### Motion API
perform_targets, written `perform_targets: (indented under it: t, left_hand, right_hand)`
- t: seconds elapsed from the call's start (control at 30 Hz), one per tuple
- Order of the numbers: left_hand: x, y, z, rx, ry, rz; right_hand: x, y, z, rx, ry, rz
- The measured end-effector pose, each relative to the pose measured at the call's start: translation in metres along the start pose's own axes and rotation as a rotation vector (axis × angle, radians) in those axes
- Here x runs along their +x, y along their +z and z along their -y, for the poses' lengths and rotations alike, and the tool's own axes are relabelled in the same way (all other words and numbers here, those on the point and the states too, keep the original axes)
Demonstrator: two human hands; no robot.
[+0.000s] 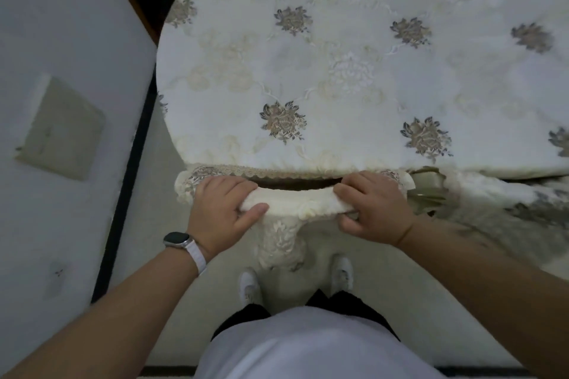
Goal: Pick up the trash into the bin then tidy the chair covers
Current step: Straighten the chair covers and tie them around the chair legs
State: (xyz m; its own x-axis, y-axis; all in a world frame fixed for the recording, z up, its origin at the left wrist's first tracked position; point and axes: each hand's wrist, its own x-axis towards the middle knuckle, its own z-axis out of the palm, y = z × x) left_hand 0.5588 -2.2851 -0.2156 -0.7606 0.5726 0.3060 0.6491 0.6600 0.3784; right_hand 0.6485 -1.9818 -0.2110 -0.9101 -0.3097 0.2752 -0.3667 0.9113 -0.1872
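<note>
No legible text, label, brand, number or sign on any surface. The watch (176, 238) shows a dark face; the chair cover (295, 204) and the flowered cloth (354, 71) bear only ornamental patterns.

Reaching forward and down with both bare forearms. Gripping the rolled edge of the chair cover (303, 201) with left hand (223, 209) and right hand (374, 206), fingers curled over, thumbs nearside, knuckles up.

The chair's back, out of sight under the chair cover (295, 204) between the left hand (220, 209) and right hand (374, 209).
</note>
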Motion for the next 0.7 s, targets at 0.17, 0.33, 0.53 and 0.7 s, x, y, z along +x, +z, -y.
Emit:
perform_targets:
  t: [0.17,0.33,0.53,0.7]
  left_hand:
    - [0.003,-0.004,0.036,-0.029,0.094,0.093]
    - [-0.003,-0.006,0.034,-0.075,0.057,0.041]
    - [0.001,-0.005,0.038,-0.084,0.050,0.039]
    - [0.004,-0.001,0.040,-0.017,0.055,0.056]
  right_hand:
    - [-0.006,0.001,0.026,-0.007,0.153,-0.031]
    - [0.006,0.011,0.039,-0.027,0.260,-0.152]
    - [0.016,0.022,0.026,-0.026,0.199,-0.260]
    - [0.014,0.028,0.023,-0.049,0.180,-0.337]
